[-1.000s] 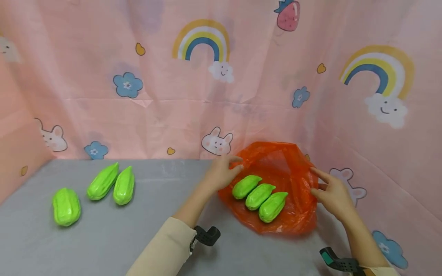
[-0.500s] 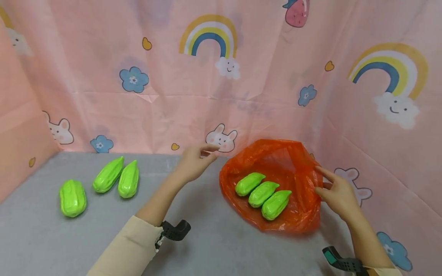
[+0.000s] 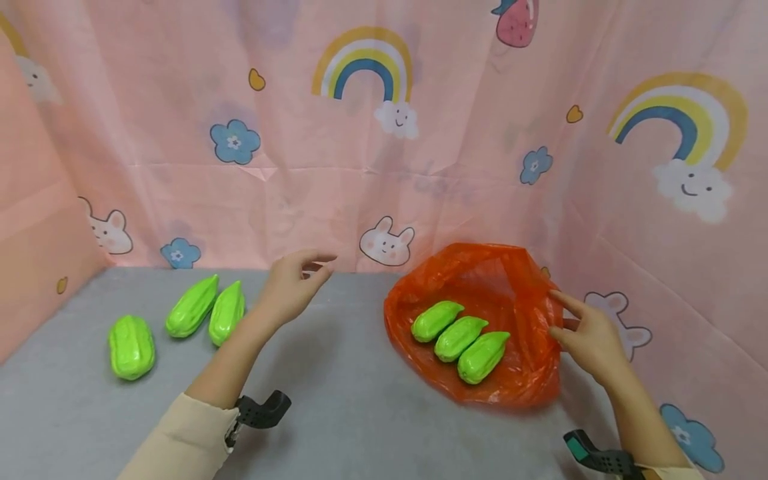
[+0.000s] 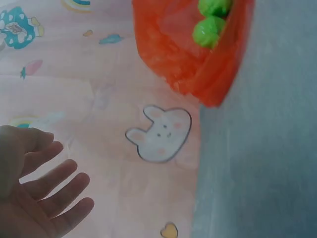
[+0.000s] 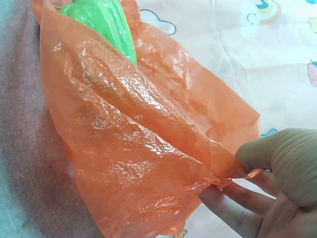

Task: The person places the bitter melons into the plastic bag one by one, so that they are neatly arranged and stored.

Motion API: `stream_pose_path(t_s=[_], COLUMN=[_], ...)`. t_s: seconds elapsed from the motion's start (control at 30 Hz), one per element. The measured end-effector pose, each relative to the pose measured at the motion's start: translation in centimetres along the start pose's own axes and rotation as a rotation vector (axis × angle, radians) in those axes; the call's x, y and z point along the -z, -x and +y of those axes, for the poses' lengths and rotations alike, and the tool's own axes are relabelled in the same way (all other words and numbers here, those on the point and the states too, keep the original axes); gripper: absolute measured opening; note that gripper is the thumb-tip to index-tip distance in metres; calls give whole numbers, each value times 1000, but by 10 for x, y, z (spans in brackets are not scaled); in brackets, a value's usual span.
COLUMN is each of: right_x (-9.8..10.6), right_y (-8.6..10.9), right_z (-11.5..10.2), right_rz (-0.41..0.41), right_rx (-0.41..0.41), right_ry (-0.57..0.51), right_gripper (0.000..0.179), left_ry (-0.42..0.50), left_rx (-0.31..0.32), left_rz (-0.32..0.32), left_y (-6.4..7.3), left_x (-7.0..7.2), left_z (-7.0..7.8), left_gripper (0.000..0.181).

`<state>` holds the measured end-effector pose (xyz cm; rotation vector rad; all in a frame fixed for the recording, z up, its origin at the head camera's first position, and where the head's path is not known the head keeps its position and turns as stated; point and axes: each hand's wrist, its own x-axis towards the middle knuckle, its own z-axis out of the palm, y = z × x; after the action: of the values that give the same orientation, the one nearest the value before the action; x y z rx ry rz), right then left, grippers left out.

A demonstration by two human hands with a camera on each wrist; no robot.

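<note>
A red plastic bag (image 3: 534, 377) lies on the right, its mouth spread toward me. Inside it sit three bright green, ridged, gourd-like vegetables (image 3: 459, 339), side by side. My right hand (image 3: 591, 340) pinches the bag's right rim between thumb and fingers; the right wrist view shows the film (image 5: 143, 148) drawn taut toward that hand. Holding nothing, my left hand (image 3: 291, 287) hovers over the table left of the bag, fingers apart and lightly bent. Just left of it, two more green vegetables (image 3: 193, 307) lie close together, one partly behind my forearm. Another green vegetable (image 3: 132, 348) lies further left.
The grey tabletop (image 3: 360, 400) runs up to a pink printed cloth (image 3: 288, 200) hung at the back and both sides. Close behind my right hand stands the cloth's right side. A black camera mount (image 3: 264, 410) juts from my left wrist.
My left hand has let go of the bag's left rim and moved left across the table, toward the loose green vegetables. My right hand keeps its grip on the bag. The head view has shifted slightly.
</note>
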<state>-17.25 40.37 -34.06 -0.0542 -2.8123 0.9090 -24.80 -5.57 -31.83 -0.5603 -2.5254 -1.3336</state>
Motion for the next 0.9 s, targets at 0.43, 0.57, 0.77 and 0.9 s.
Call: stream_pose_path(t_s=[0.43,0.57,0.77,0.9], right_x=[0,-1,-4,-3], right_y=[2,2,3,3], right_z=[-3,-3,-3,-4], right_rz=[-11,-16,-16,-13], right_rx=[-4,-9,-17,-5], right_ry=[-22,-18,-40,-35], right_gripper=[65,65,66,65], left_ry=[-24,-58,-147,-210], left_rx=[80,85,105,109], left_rz=[131,187,186,187], left_y=[32,43,49,50], left_x=[52,63,71,71], left_z=[-42,-53,-70,-77], left_gripper=[35,35,35,34])
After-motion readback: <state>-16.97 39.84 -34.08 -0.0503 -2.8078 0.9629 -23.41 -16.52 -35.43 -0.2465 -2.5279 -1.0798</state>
